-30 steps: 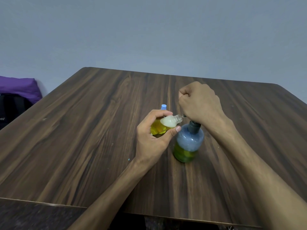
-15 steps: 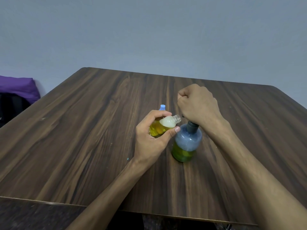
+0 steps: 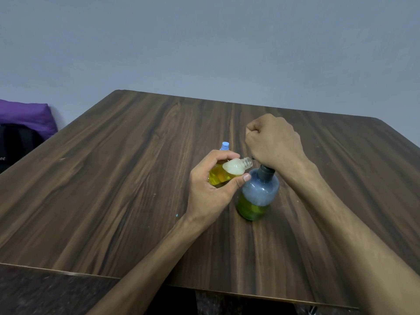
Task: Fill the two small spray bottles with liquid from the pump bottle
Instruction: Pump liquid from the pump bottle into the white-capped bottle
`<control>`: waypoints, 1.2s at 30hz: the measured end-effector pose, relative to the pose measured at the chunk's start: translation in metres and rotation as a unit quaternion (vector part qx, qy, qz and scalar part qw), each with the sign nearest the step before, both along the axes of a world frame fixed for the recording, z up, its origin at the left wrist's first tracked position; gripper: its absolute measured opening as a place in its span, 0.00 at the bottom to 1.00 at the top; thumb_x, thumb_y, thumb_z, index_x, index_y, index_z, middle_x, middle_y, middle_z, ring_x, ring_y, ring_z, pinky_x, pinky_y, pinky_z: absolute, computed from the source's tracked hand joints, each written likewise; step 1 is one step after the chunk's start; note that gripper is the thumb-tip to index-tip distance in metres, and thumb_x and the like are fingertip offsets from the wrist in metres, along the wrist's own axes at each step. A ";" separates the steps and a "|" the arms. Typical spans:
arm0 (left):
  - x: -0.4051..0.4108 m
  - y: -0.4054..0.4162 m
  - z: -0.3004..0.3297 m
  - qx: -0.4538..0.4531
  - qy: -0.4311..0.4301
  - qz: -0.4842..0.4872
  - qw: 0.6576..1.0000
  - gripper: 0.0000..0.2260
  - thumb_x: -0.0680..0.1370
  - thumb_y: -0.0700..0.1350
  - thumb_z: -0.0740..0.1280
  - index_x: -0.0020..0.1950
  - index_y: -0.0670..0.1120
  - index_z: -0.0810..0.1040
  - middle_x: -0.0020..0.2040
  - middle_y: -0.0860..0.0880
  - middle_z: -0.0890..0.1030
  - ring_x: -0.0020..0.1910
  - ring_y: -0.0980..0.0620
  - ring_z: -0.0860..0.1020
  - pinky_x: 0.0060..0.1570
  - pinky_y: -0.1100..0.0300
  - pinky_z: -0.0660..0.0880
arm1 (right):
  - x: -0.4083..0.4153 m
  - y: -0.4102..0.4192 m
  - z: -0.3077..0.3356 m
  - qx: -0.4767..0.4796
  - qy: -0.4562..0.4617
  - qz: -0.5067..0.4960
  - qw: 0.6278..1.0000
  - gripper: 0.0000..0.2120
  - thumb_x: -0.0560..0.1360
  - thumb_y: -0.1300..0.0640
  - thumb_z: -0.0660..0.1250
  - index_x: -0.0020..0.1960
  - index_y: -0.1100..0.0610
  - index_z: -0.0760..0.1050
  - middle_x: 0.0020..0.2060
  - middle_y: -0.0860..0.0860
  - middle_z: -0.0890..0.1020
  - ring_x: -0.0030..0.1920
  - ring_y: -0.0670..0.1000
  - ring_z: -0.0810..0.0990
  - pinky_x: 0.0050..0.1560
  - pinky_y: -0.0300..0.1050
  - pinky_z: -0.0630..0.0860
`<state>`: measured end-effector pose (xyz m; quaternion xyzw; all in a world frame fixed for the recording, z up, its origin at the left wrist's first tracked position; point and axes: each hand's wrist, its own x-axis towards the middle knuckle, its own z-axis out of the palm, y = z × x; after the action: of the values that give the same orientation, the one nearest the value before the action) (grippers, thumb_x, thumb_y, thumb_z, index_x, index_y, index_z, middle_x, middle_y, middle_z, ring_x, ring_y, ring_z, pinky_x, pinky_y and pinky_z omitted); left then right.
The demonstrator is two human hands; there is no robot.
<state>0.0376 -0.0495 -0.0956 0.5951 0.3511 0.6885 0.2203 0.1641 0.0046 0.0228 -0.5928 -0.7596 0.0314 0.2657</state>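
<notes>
My left hand [image 3: 210, 189] grips a small clear spray bottle [image 3: 229, 172] tilted on its side, cap off, with yellow liquid and white foam inside. Its open neck points right, just under the spout of the pump bottle [image 3: 258, 194]. That blue-grey bottle stands upright on the table with green-yellow liquid low in it. My right hand [image 3: 273, 142], curled into a fist, sits on top of the pump head, which it hides. A second small bottle with a light blue cap [image 3: 225, 145] stands behind my left hand, mostly hidden.
The dark wooden table [image 3: 113, 178] reaches a plain grey wall at the back. Off its left edge lie a purple cushion [image 3: 25, 114] and a black bag [image 3: 16, 144]. The near table edge runs along the bottom of the view.
Both hands and the two bottles hold nearly the same pose. My right fist stays on the pump head and the small bottle's neck remains at the spout.
</notes>
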 end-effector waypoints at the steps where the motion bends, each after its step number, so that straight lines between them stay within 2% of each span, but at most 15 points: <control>1: 0.000 0.001 0.000 0.000 0.000 0.002 1.000 0.15 0.73 0.38 0.81 0.57 0.45 0.82 0.53 0.49 0.85 0.52 0.52 0.84 0.54 0.63 0.78 | 0.001 -0.001 0.002 0.009 0.006 -0.004 1.000 0.11 0.70 0.63 0.57 0.29 0.59 0.63 0.25 0.50 0.69 0.30 0.54 0.65 0.32 0.46 0.62; 5: 0.001 0.001 0.001 -0.006 -0.006 0.000 1.000 0.15 0.73 0.38 0.81 0.56 0.46 0.82 0.52 0.50 0.85 0.51 0.54 0.84 0.53 0.65 0.78 | 0.002 0.001 0.005 0.020 0.027 0.001 0.999 0.10 0.69 0.62 0.56 0.29 0.58 0.64 0.25 0.51 0.74 0.32 0.57 0.72 0.33 0.47 0.66; 11: 0.001 0.002 0.000 -0.009 -0.009 0.006 1.000 0.15 0.73 0.39 0.81 0.57 0.45 0.82 0.52 0.49 0.85 0.51 0.51 0.84 0.53 0.63 0.79 | 0.000 0.000 0.001 -0.001 0.006 0.004 1.000 0.11 0.70 0.63 0.56 0.29 0.59 0.63 0.25 0.50 0.68 0.29 0.53 0.64 0.31 0.46 0.62; 14: 0.002 0.001 0.000 -0.008 -0.012 0.006 1.000 0.15 0.73 0.39 0.81 0.56 0.47 0.82 0.52 0.51 0.85 0.51 0.53 0.84 0.53 0.63 0.78 | 0.003 0.001 0.005 0.015 0.021 0.002 1.000 0.10 0.69 0.63 0.56 0.30 0.59 0.63 0.24 0.50 0.72 0.30 0.55 0.69 0.32 0.46 0.65; 22: 0.001 0.001 0.001 -0.007 -0.009 0.007 1.000 0.15 0.73 0.39 0.81 0.57 0.45 0.82 0.52 0.50 0.85 0.51 0.52 0.84 0.53 0.63 0.79 | 0.001 0.001 0.001 -0.001 0.009 0.016 1.000 0.11 0.71 0.63 0.56 0.29 0.59 0.64 0.25 0.50 0.70 0.29 0.53 0.65 0.32 0.46 0.63; 26: 0.002 0.000 0.001 -0.003 -0.007 0.008 1.000 0.15 0.73 0.38 0.81 0.57 0.45 0.82 0.52 0.50 0.85 0.51 0.52 0.84 0.53 0.63 0.79 | 0.004 0.002 0.003 0.014 0.024 0.014 1.000 0.09 0.69 0.63 0.56 0.30 0.59 0.65 0.24 0.51 0.71 0.31 0.58 0.68 0.31 0.46 0.65; 29: 0.001 0.001 0.001 -0.007 -0.007 0.005 1.000 0.15 0.73 0.38 0.81 0.57 0.45 0.82 0.53 0.50 0.85 0.52 0.51 0.84 0.53 0.63 0.79 | 0.003 0.002 -0.002 -0.009 0.014 0.014 1.000 0.11 0.71 0.63 0.57 0.30 0.59 0.66 0.25 0.51 0.72 0.31 0.55 0.68 0.32 0.46 0.66; 34: -0.001 0.002 0.000 -0.001 -0.002 0.010 1.000 0.15 0.73 0.36 0.82 0.57 0.43 0.82 0.53 0.49 0.85 0.52 0.51 0.84 0.54 0.63 0.79 | 0.004 0.001 0.005 0.025 0.022 0.011 0.999 0.10 0.69 0.64 0.56 0.30 0.59 0.64 0.24 0.50 0.69 0.29 0.53 0.65 0.31 0.46 0.62; 36: 0.000 0.002 0.001 -0.004 -0.002 0.008 1.000 0.15 0.74 0.36 0.82 0.57 0.44 0.82 0.53 0.49 0.85 0.52 0.52 0.84 0.53 0.63 0.79 | 0.003 0.001 0.002 0.012 0.021 0.009 1.000 0.10 0.69 0.64 0.56 0.29 0.59 0.64 0.24 0.49 0.70 0.29 0.53 0.68 0.32 0.46 0.63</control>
<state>0.0378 -0.0476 -0.0951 0.5897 0.3584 0.6901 0.2181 0.1674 0.0053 0.0249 -0.5821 -0.7592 0.0370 0.2887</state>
